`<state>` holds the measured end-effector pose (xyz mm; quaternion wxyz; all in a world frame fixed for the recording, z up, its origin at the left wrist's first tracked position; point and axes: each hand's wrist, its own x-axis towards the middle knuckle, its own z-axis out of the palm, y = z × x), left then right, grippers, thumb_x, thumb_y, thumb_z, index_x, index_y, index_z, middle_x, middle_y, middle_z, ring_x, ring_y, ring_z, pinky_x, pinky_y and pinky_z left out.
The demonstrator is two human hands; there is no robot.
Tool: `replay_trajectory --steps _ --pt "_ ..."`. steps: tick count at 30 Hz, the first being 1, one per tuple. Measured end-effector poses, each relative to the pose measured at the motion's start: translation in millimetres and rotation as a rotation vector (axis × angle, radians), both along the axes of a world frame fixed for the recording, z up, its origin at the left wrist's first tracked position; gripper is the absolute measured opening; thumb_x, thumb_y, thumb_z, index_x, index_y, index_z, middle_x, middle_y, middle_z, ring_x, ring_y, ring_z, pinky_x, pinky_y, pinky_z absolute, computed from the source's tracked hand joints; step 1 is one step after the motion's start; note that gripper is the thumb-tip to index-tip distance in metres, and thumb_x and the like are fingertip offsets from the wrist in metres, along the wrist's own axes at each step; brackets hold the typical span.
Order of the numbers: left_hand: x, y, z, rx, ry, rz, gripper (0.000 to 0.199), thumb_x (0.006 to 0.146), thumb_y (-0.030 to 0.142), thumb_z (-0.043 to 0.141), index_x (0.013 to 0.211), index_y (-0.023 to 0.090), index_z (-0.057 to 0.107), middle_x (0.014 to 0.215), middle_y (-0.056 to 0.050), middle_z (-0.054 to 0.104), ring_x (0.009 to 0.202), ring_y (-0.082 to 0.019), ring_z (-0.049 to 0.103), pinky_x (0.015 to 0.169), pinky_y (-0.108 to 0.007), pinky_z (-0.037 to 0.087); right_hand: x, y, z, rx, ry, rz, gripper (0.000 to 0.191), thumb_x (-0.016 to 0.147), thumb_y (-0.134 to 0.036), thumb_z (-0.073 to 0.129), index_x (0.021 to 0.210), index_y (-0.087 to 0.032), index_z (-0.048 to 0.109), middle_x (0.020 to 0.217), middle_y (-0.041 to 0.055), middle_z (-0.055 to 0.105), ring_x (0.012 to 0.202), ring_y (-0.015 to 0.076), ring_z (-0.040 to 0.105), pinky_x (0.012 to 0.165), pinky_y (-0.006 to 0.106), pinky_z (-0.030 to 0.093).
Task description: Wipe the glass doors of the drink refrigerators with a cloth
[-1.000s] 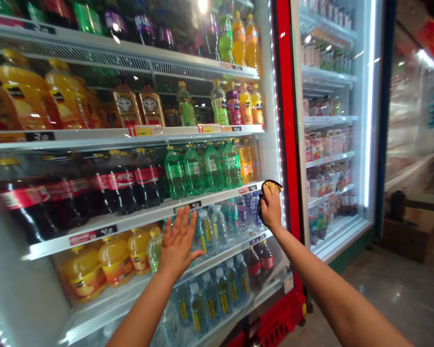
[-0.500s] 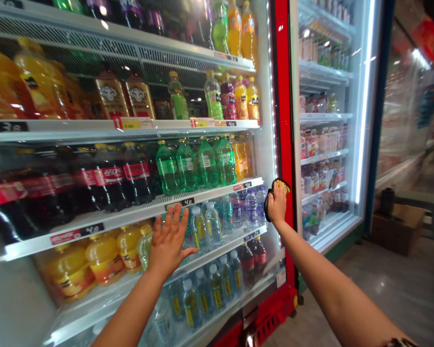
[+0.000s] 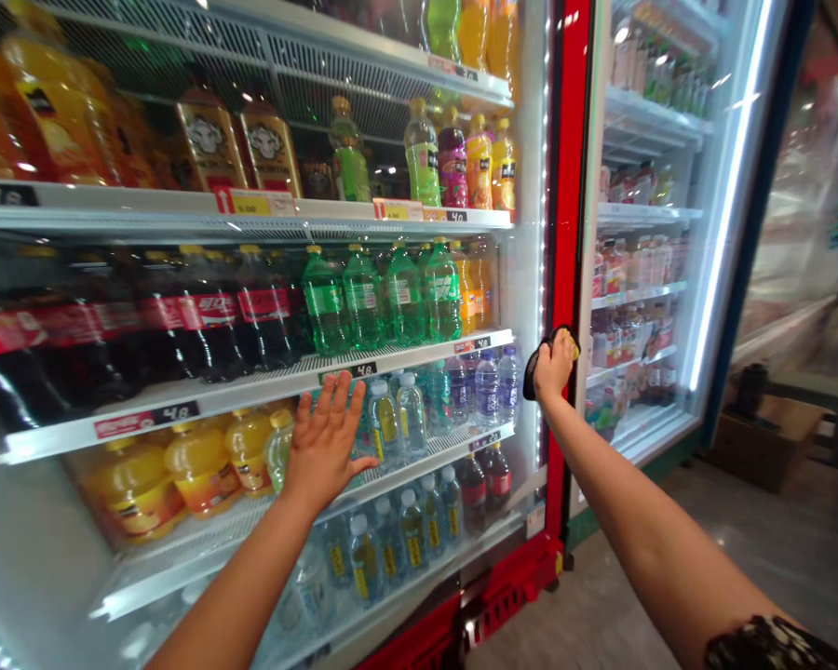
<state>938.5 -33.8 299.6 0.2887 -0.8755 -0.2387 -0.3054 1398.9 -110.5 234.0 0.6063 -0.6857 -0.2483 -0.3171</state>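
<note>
My left hand (image 3: 327, 445) is spread with its palm toward the glass door of a drinks fridge, in front of the shelf of water bottles (image 3: 384, 423). Whether the palm touches the glass is hard to tell. At the fridge's red frame (image 3: 571, 186), my right hand (image 3: 553, 365) is wrapped round a black and yellow cloth (image 3: 534, 370). Green bottles (image 3: 403, 296) and cola bottles (image 3: 209, 321) stand behind the glass, with orange juice bottles (image 3: 140, 498) lower down.
A second lit fridge (image 3: 649, 219) stands to the right. Past it, a cardboard box (image 3: 758, 447) sits on the grey floor (image 3: 642, 577). The red fridge base (image 3: 503, 596) runs along the bottom.
My right hand and the cloth have shifted slightly up and right in the view, from the inner edge of the red frame. My left hand stays spread. The shelves appear a little higher.
</note>
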Motion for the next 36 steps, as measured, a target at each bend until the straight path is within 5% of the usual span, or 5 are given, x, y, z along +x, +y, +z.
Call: replay_trajectory --steps 6,14,22,30,36 --pt "1 1 -0.1 -0.007 0.001 -0.012 0.134 0.069 0.059 0.080 0.160 0.022 -0.012 0.168 -0.012 -0.006 0.155 -0.031 -0.006 0.125 -0.051 -0.011 -25 -10 -69.0 0.036 0.163 -0.027 0.067 0.096 -0.038 0.024 0.152 -0.004 0.038 0.152 0.0253 0.044 0.145 0.0348 0.034 0.117 0.061 0.026" --pt "0 2 -0.8 -0.006 -0.003 -0.006 0.134 0.070 0.062 0.079 0.160 0.022 -0.012 0.168 -0.012 -0.004 0.155 -0.033 -0.003 0.124 -0.054 -0.010 11 7 -7.8 0.029 0.068 -0.025 0.065 0.096 -0.041 0.030 0.154 -0.012 0.039 0.159 0.0169 0.038 0.149 0.0295 0.029 0.121 0.055 0.021" --pt "-1 3 -2.2 0.042 -0.005 0.006 0.138 0.066 0.061 0.082 0.160 0.021 -0.011 0.168 -0.013 -0.001 0.156 -0.031 -0.003 0.125 -0.051 -0.009 -45 -18 -134.1 0.114 0.148 -0.097 0.074 0.097 -0.052 0.022 0.149 -0.003 0.042 0.141 0.0276 0.054 0.138 0.0372 0.043 0.112 0.061 0.031" --pt "0 2 -2.3 0.019 0.016 0.030 0.135 0.067 0.061 0.081 0.161 0.020 -0.007 0.168 -0.012 -0.002 0.155 -0.029 -0.008 0.125 -0.049 -0.012 -52 -1 -91.5 -0.018 -0.050 0.005 0.063 0.099 -0.045 0.033 0.155 -0.015 0.038 0.160 0.0171 0.036 0.150 0.0329 0.026 0.120 0.061 0.024" --pt "-1 0 -2.8 0.017 0.024 0.035 0.133 0.068 0.063 0.080 0.161 0.018 -0.005 0.168 -0.013 0.000 0.155 -0.031 -0.008 0.125 -0.050 -0.012 -80 -37 -131.0 -0.326 -0.356 0.240 0.063 0.098 -0.030 0.039 0.160 -0.025 0.025 0.168 0.0080 0.020 0.155 0.0309 0.015 0.120 0.063 0.026"
